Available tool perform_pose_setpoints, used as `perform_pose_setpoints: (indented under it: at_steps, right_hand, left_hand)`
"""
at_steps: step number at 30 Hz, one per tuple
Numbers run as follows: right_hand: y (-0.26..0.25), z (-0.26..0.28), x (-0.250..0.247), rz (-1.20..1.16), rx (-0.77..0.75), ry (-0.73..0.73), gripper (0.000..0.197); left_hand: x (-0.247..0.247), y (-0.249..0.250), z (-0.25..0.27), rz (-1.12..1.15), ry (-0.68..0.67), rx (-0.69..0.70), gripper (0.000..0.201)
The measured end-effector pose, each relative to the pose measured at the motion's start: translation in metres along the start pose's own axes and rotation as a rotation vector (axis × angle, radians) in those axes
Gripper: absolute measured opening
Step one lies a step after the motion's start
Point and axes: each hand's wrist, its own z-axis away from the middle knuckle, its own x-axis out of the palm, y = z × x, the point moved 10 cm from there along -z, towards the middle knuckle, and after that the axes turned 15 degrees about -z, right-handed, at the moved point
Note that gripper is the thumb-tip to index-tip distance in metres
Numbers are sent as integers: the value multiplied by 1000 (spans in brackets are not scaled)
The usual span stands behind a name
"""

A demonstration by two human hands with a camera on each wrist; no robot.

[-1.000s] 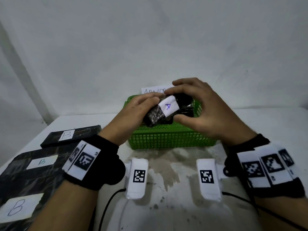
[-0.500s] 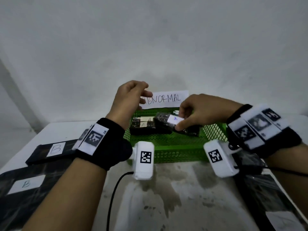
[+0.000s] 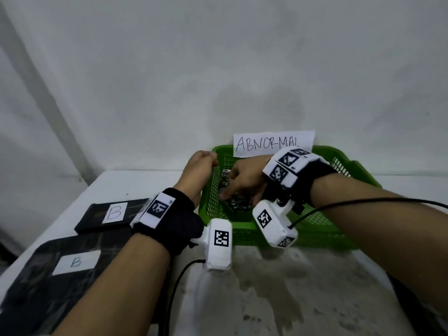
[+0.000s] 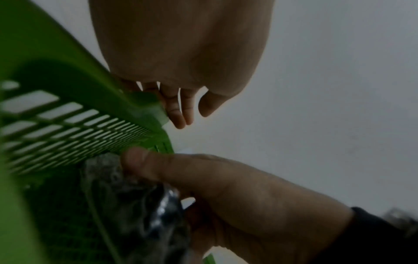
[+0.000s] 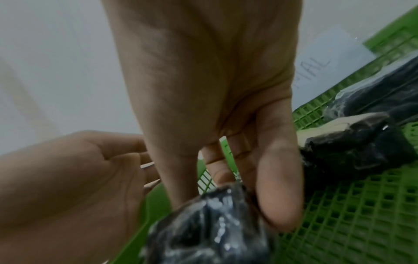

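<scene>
A green mesh basket stands against the wall with a paper sign reading ABNORMAL on its back rim. My right hand reaches down into the basket's left part. Its thumb and fingers pinch a black plastic-wrapped packet, seen close in the right wrist view. My left hand hovers by the basket's left rim with fingers relaxed and holds nothing. A second black packet with a white label lies on the basket floor.
Two flat black packs with white labels marked B lie on the white table to the left. A dark object shows at the right edge. The wall stands right behind the basket.
My right hand has carried the packet down and left onto the basket floor. The left hand let go earlier and has dropped from above the basket to its left rim.
</scene>
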Motion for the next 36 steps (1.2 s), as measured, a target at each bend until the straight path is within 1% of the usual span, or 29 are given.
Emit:
perform_pose_setpoints:
  at_steps: [3, 5, 6, 7, 9, 10, 15, 18, 22, 24, 26, 28, 30, 31, 33, 36]
  right_hand:
    - [-4, -9, 3, -15, 6, -33, 32]
    - [-4, -19, 7, 0, 27, -65, 29]
    - [-1, -25, 12, -15, 63, -105, 26]
    - [3, -30, 23, -46, 123, -176, 25]
    - [13, -34, 46, -82, 266, -346, 29]
    - [15, -34, 52, -68, 314, -395, 31]
    - [11, -30, 43, 42, 337, -437, 31]
    - [10, -29, 45, 100, 352, -491, 39]
    - [5, -29, 48, 46, 354, -521, 45]
    - [4, -26, 45, 27, 345, -500, 45]
    - [4, -20, 36, 48, 339, -448, 42]
    - [1, -12, 10, 33, 292, -313, 40]
    - [-4, 4, -31, 38, 185, -136, 40]
    - [-9, 16, -51, 49, 123, -62, 41]
    - [-2, 56, -88, 40, 49, 67, 42]
    - [30, 127, -118, 1, 24, 204, 41]
  left_hand:
    - [2, -5, -4, 65, -24, -3, 12]
    - [1, -4, -5, 65, -33, 6, 13]
    - [0, -4, -6, 58, -33, 9, 15]
    - [0, -4, -6, 52, -35, 8, 15]
    - [-1, -5, -7, 42, -39, -2, 15]
    - [-1, -5, -8, 36, -40, -7, 16]
    - [-1, -3, -8, 19, -32, -32, 14]
    - [-1, -4, -9, 51, -9, -47, 12]
    - [-3, -5, -7, 68, 21, -43, 15]
    - [-3, -3, -5, 64, 12, -41, 13]
    - [-3, -2, -1, 57, -7, -38, 13]
    - [-8, 3, 4, 17, 26, -12, 15]
    - [-17, 19, 11, -22, 95, 60, 15]
    - [-22, 28, 17, -6, 114, 94, 14]
    - [-11, 48, 34, 90, 80, 139, 15]
    - [25, 87, 67, 203, -31, 265, 19]
